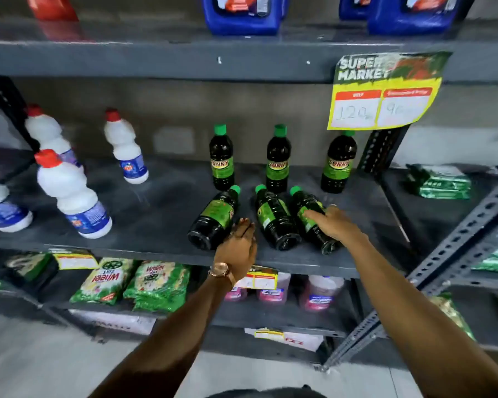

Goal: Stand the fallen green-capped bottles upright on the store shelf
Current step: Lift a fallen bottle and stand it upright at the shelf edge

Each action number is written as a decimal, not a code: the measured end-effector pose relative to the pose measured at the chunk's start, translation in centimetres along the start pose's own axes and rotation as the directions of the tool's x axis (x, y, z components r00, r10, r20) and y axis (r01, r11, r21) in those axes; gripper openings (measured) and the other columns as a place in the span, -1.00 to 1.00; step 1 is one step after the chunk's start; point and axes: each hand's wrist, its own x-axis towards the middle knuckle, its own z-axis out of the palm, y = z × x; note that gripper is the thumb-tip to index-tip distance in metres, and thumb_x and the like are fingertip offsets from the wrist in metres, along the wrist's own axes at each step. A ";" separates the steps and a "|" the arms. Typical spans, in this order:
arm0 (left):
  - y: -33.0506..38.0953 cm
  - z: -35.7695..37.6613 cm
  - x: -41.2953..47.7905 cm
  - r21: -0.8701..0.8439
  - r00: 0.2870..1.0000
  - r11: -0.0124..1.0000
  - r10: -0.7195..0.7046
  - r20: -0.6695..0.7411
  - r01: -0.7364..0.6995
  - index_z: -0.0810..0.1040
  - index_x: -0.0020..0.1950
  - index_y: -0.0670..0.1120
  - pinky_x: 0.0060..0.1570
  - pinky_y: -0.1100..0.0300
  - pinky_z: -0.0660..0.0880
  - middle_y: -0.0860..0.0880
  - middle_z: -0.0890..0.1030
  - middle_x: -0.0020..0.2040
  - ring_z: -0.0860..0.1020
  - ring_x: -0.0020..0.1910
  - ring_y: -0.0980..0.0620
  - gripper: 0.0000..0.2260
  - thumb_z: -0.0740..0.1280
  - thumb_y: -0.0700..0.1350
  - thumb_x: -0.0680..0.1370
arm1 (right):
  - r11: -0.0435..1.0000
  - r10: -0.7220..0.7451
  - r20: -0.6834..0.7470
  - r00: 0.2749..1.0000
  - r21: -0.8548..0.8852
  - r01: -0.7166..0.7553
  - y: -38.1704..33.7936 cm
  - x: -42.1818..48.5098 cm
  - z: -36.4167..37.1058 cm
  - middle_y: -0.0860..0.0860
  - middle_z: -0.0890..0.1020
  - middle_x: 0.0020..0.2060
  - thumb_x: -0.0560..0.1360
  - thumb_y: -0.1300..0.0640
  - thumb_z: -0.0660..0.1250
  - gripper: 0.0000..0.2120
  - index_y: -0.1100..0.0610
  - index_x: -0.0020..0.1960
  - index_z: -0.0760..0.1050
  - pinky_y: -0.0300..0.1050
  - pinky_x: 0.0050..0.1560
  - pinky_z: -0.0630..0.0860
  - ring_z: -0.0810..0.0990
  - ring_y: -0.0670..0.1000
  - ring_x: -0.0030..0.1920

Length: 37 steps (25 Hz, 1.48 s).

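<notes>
Three dark green-capped bottles stand upright at the back of the grey shelf (pixel 161 202): one on the left (pixel 221 159), one in the middle (pixel 278 160), one on the right (pixel 338 165). In front of them three more lie on their sides, caps pointing back: the left fallen bottle (pixel 213 218), the middle fallen bottle (pixel 275 218) and the right fallen bottle (pixel 309 209). My right hand (pixel 332 222) lies over the right fallen bottle, fingers around its body. My left hand (pixel 239 248), with a wristwatch, hovers flat between the left and middle fallen bottles, holding nothing.
White red-capped bottles (pixel 69 193) stand on the shelf's left half. A yellow price sign (pixel 385 93) hangs from the shelf above. Blue jugs (pixel 242 12) sit on the top shelf. Green packets (pixel 440 182) lie on the neighbouring rack; green bags (pixel 133 282) fill the shelf below.
</notes>
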 end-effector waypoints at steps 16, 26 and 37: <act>-0.9 0.1 1.3 0.174 0.993 0.979 0.111 -0.035 -0.103 0.19 0.45 -0.18 0.47 0.13 -0.03 -0.15 0.25 0.48 0.13 0.48 -0.04 -0.43 -0.06 0.01 0.47 | 0.723 -0.132 -0.496 0.858 0.543 0.426 2.5 0.9 1.4 -0.03 0.53 0.04 0.34 0.18 0.55 -0.28 0.17 0.33 0.19 -0.61 -0.13 0.35 0.53 -0.25 -0.01; -0.7 0.1 1.1 0.202 0.993 0.973 0.114 -0.019 -0.107 0.14 0.47 -0.17 0.47 0.14 -0.09 -0.13 0.21 0.50 0.06 0.50 0.01 -0.41 -0.11 0.03 0.47 | 0.785 -0.034 -0.520 0.853 0.515 0.345 1.7 1.6 2.7 0.09 0.47 0.12 0.23 0.18 0.57 -0.29 0.18 0.30 0.35 0.04 0.23 0.45 0.47 0.09 0.15; -0.7 0.0 1.1 0.199 0.989 0.973 0.130 -0.065 -0.115 0.20 0.44 -0.18 0.43 0.22 -0.16 -0.14 0.27 0.47 0.13 0.48 -0.02 -0.43 -0.07 0.02 0.47 | 0.790 -0.031 -0.523 0.852 0.509 0.341 2.6 1.7 3.4 0.06 0.52 0.13 0.19 0.09 0.61 -0.22 0.13 0.32 0.36 -0.04 0.22 0.47 0.52 0.04 0.16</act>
